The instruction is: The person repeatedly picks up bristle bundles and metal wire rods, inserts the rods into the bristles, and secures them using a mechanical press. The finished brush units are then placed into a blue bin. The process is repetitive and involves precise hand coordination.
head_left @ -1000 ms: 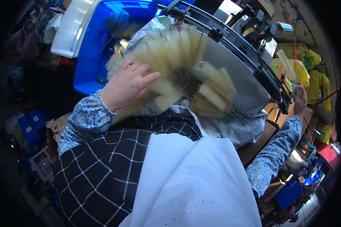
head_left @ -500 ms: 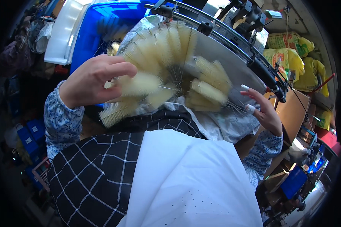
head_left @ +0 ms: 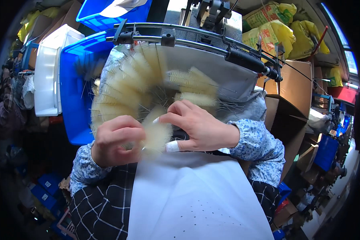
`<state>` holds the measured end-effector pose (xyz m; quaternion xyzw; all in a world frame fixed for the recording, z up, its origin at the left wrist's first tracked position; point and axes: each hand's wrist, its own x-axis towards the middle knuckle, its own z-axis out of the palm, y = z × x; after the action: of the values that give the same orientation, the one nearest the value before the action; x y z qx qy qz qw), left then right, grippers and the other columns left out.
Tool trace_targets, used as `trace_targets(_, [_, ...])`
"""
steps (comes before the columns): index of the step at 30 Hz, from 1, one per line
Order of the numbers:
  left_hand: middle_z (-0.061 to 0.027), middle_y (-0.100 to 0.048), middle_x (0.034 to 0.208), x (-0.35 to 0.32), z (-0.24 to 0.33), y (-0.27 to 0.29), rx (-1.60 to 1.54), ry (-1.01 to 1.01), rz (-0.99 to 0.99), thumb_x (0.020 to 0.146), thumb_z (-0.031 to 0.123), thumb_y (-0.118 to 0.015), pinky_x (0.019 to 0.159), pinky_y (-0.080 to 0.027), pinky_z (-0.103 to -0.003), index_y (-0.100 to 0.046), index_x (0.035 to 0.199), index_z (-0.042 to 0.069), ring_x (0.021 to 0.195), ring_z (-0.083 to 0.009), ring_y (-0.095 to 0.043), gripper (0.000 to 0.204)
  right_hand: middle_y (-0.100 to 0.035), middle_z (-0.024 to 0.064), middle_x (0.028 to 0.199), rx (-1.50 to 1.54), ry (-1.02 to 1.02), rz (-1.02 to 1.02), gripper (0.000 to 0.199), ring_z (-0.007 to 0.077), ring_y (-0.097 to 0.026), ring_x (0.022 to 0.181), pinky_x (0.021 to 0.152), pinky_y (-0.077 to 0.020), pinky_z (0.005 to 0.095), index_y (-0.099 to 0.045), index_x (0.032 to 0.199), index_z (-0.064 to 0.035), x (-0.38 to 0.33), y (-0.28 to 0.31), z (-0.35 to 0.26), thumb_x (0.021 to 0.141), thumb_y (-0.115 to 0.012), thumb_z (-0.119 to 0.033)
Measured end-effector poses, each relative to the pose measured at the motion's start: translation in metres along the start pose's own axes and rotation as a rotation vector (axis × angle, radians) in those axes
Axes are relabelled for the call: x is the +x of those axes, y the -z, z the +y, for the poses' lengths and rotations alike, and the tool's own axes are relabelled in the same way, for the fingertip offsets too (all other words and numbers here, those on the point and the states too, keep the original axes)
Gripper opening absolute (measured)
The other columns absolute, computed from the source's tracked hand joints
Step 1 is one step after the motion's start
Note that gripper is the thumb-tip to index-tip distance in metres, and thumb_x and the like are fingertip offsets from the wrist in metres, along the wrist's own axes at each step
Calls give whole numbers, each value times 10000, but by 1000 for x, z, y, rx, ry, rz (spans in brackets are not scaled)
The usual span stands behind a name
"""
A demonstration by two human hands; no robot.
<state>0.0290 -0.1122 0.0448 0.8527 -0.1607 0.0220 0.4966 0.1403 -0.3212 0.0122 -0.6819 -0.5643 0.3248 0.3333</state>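
Head view. I take the fan of cream bottle brushes [head_left: 148, 92] as my landmark: the brushes spread like spokes, bristled ends outward toward the blue crate [head_left: 74, 80] and the grey curved shield [head_left: 228, 76], wire stems converging at a hub low in the fan. Both hands sit at that hub. My left hand [head_left: 116, 140] lies at the lower left of the fan, fingers curled shut around the gathered stems and the base of one brush [head_left: 158, 132]. That brush's long axis runs up and slightly right from the left fist toward the fan's centre. My right hand [head_left: 200, 130] lies at the lower right of the fan, just beside the left; its fingers are together, pinching the upper end of the same brush, with a taped thumb tip [head_left: 173, 146] below it. The brush thus lies between the two hands, touching both; I judge the left nearer its stem, the right nearer its bristles. Below the hub lies a white apron [head_left: 196, 196].
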Motion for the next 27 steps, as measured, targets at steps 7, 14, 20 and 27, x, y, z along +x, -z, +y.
trace_targets(7, [-107,-583,749,2,0,-3,-96,53,33,665,-59,-639,575,-476,-268,-583,841,8,634,-198,-591,197,-473,129,1091,729,275,57,350,247,-469,1038,888,-380,338,-420,1140,-21,18,-54,24,838,-544,-147])
trace_targets(14, [-130,-541,978,-1,-6,-1,6,378,-82,759,43,-635,669,-469,-268,-492,1083,8,750,-160,-566,356,-543,100,1028,1039,228,628,342,122,-538,757,656,-449,239,-356,1243,-15,-5,1,24,930,-419,-138])
trace_targets(20, [-174,-452,1153,-23,-24,-42,434,355,-570,750,234,-633,756,-454,-374,-437,1207,133,870,-315,-552,508,-551,123,924,-719,-407,1013,302,310,-541,857,751,-448,372,-501,1083,-48,-48,94,137,788,-563,-58])
trace_targets(27, [-165,-501,1023,-30,-39,-55,557,356,-463,720,127,-615,702,-456,-367,-510,1026,110,825,-287,-562,325,-558,48,865,-871,-653,987,290,252,-521,817,741,-450,358,-638,1027,-183,-34,109,218,756,-546,-135])
